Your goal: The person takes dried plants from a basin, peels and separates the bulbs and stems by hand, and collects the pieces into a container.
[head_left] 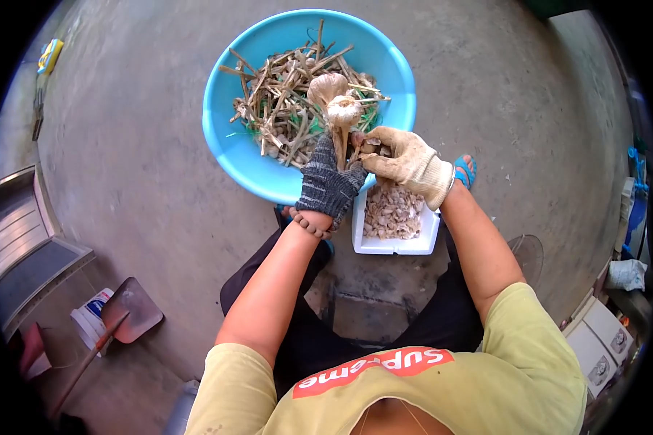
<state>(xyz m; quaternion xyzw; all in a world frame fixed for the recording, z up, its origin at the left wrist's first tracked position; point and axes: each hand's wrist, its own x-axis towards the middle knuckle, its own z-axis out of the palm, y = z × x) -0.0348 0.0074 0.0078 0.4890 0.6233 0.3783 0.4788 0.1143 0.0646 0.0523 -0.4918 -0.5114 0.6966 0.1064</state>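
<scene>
My left hand (331,180), in a dark grey knit glove, is closed around the dry stems of some garlic. Two whole garlic bulbs (344,111) stick up above its fingers. My right hand (407,161), in a cream work glove, pinches garlic cloves (372,148) right beside those stems, close to the left fingertips. Both hands are over the near rim of a blue basin (228,148) that holds dry garlic stalks (286,94). Below my right hand, a white foam box (395,246) contains many loose garlic cloves (393,214), partly covered by the glove.
My knees flank the foam box on a grey concrete floor (145,130). At the lower left are a long-handled shovel (132,312) and a white bucket (91,322). White boxes (594,337) and other items line the right side. A yellow object (50,56) lies at far left.
</scene>
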